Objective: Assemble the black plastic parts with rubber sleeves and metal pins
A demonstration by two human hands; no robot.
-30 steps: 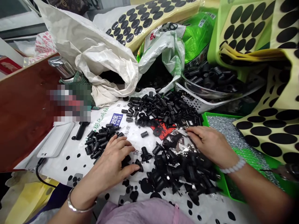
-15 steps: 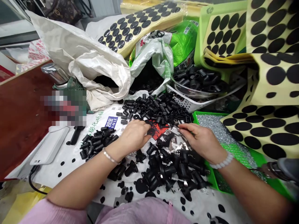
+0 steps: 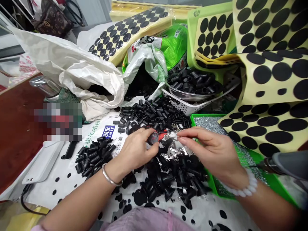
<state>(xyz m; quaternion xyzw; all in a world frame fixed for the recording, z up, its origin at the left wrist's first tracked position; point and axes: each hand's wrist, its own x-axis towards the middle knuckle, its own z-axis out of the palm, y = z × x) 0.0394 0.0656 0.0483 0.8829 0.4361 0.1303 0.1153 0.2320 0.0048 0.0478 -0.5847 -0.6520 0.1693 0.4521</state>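
Note:
My left hand [image 3: 136, 149] pinches a round black plastic part [image 3: 153, 138] between thumb and fingers, its disc face turned up. Close on its right, my right hand [image 3: 211, 150] holds a small thin metal piece [image 3: 174, 137] at its fingertips. The two held pieces are apart. Below them lie loose silvery metal clips [image 3: 173, 150] and a heap of black flanged plastic parts [image 3: 166, 178], some with metal tips. Behind the hands spreads a pile of short black tubes [image 3: 154, 112]. A red piece [image 3: 162, 134] shows partly between the hands.
A green tray [image 3: 211, 184] of small metal pieces sits at right, with a power driver [image 3: 286, 165] over it. A glass bowl [image 3: 192, 93] of black tubes rests in a white basket [image 3: 183, 106]. More black parts [image 3: 95, 157] and a white power bank [image 3: 43, 160] lie left.
The view has shifted right and both hands appear closer to me. My left hand has raised the round black part, and my right hand now holds a metal piece up off the clips.

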